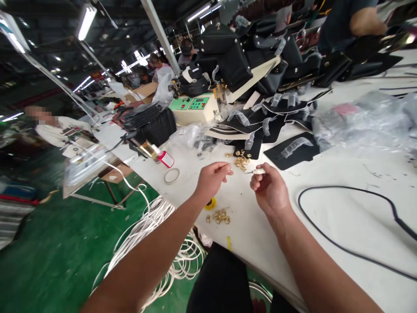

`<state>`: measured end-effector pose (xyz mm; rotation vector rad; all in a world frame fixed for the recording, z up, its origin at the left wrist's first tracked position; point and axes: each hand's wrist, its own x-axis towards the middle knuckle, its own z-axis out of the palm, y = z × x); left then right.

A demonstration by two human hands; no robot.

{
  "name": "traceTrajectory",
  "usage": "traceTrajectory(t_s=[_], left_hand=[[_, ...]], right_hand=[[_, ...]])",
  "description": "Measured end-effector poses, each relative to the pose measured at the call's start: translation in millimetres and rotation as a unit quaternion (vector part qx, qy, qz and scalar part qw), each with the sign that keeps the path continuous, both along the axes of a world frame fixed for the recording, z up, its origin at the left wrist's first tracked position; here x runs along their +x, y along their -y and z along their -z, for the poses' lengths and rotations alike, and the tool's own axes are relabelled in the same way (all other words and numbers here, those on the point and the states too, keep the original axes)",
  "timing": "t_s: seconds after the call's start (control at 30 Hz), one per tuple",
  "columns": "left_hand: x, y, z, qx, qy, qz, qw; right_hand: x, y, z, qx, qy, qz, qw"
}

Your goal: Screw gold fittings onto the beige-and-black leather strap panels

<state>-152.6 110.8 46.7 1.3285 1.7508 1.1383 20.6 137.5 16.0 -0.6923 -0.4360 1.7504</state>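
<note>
My left hand (213, 178) is closed in a pinch above the white table (260, 234); a tiny shiny piece shows at its fingertips, too small to name. Facing it, my right hand (272, 189) grips a small screwdriver-like tool (259, 171) with a white handle and a thin metal tip that points left toward the pinch. Just beyond the hands lies a heap of gold metal fittings (242, 163). Nearer to me is a second group of gold ring-shaped fittings (219, 216), beside a yellow roll (210, 204) partly covered by my left forearm.
A red-and-white bottle (166, 158) and a ring (171, 175) stand left. Behind are black panels (293, 150), a machine with green panel (193, 108) and black bags (224, 56). A black cable (342, 188) curves right; white tubing (150, 230) coils on the floor. Other people work further off.
</note>
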Motion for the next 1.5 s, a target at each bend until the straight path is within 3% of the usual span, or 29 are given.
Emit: traceTrajectory(t_s=[0.07,0.17,0.23,0.33,0.6,0.97,1.5], left_hand=[[-8.7,47.4,-0.3,-0.011,0.127,-0.048,0.991],[-10.1,106.9,10.2,-0.016,0.227,-0.113,0.967],[-6.3,133.7,19.9,-0.012,0.277,-0.147,0.949],[-0.7,154.9,32.3,-0.005,0.329,-0.169,0.929],[0.1,155.8,43.4,0.006,0.397,-0.172,0.902],[0.8,153.2,47.7,0.036,0.339,-0.159,0.926],[-0.6,154.3,48.9,0.039,0.32,-0.153,0.934]], right_hand=[[-12.7,17.9,0.6,0.024,0.036,-0.035,0.998],[-29.5,45.9,3.7,0.059,0.092,-0.093,0.99],[-36.7,59.8,6.9,0.076,0.119,-0.122,0.982],[-41.6,70.3,13.0,0.095,0.152,-0.143,0.973],[-41.9,74.2,27.0,0.144,0.222,-0.158,0.951],[-38.6,73.2,22.7,0.183,0.274,-0.119,0.936],[-39.6,73.8,21.5,0.196,0.314,-0.116,0.922]])
